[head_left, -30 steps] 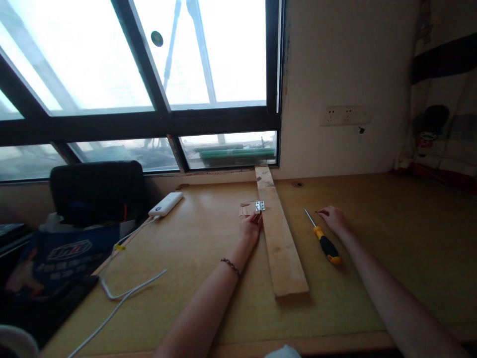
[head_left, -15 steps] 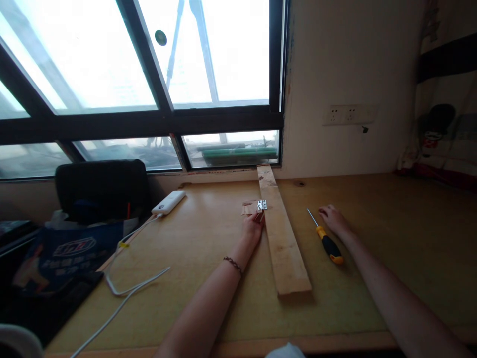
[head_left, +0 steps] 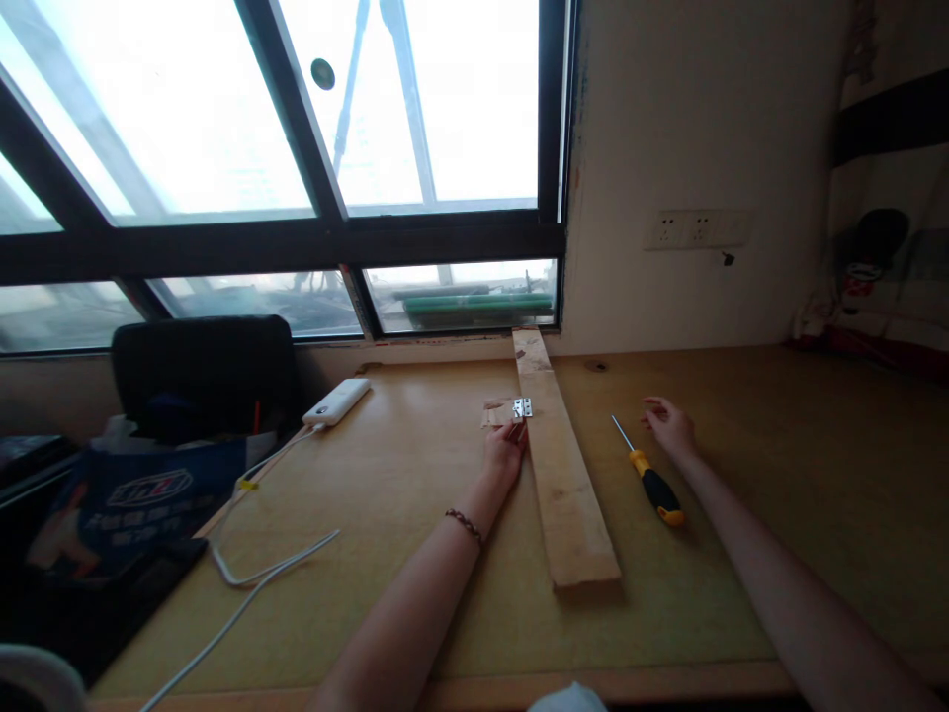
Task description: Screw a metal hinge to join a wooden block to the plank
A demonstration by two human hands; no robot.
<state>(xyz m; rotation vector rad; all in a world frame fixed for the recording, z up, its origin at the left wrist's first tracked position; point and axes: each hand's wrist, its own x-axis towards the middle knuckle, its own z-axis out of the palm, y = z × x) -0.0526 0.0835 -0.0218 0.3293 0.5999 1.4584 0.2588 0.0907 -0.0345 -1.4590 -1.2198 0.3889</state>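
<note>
A long wooden plank (head_left: 567,485) lies lengthwise on the table, its far end by the window. A small silver hinge (head_left: 523,407) sits on the plank's left edge, one leaf over a short wooden piece (head_left: 495,413) beside it. At the hinge's near edge, my left hand (head_left: 505,450) has its fingers closed; the fingertips partly hide the short piece. To the right of the plank my right hand (head_left: 673,431) hovers or rests with fingers bent together; anything between them is too small to make out. Just below it lies a yellow and black screwdriver (head_left: 656,494), untouched.
A white power bank (head_left: 337,402) lies at the table's left edge, with a white cable (head_left: 237,583) trailing toward me. Beyond that edge stand a black chair (head_left: 204,371) and a blue bag (head_left: 140,504). Wall sockets (head_left: 697,228) are at the back right.
My right hand has turned slightly and its fingertips have shifted a little up and right. My left hand, the hinge, plank and screwdriver have stayed in place.
</note>
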